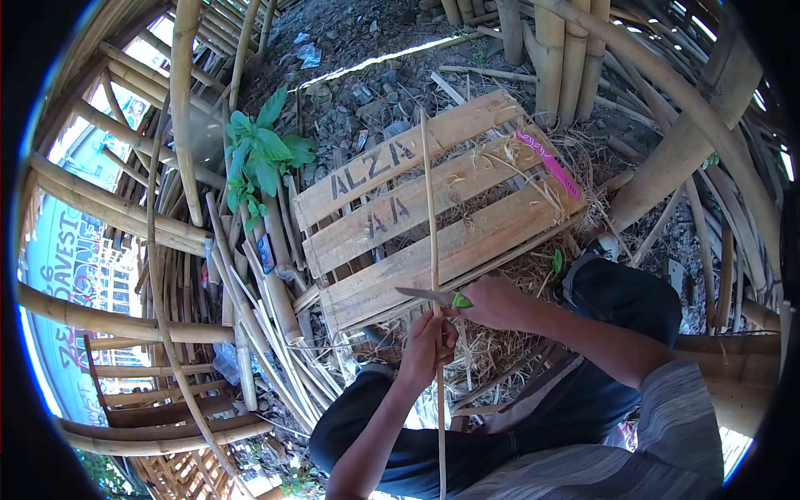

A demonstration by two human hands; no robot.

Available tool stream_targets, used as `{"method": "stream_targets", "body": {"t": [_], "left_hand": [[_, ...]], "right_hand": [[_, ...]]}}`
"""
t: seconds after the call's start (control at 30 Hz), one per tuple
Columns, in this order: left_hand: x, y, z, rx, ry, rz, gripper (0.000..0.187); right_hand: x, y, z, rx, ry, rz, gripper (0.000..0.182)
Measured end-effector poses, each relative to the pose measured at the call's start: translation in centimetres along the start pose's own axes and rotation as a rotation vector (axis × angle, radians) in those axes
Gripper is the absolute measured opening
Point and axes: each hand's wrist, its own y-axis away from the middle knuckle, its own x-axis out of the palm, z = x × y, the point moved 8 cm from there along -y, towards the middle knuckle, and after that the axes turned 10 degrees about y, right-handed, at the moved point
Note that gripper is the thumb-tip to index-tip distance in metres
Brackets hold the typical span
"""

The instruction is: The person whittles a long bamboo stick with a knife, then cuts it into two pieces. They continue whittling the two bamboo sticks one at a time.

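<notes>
left hand (427, 342) grips thin bamboo strip (432, 233); right hand (493, 302) holds green-handled knife (432, 296)

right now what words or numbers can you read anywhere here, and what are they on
"ALZA" in black stencil on the top slat of the wooden crate.
"A A" in black stencil on the slat below it.
"DAVEST", cut off at both ends, on the blue banner seen through the bamboo at left.
"32" or similar, lower on that banner, too distorted to be sure.
Pink strip on the crate: any print too small to read.
</notes>
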Motion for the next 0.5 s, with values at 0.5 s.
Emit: {"method": "stream_targets", "body": {"t": [0.5], "left_hand": [[1.2, 0.4, 2.3, -0.22, 0.442, 0.094, 0.034]], "right_hand": [[-0.6, 0.4, 1.0, -0.035, -0.006, -0.09, 0.025]]}}
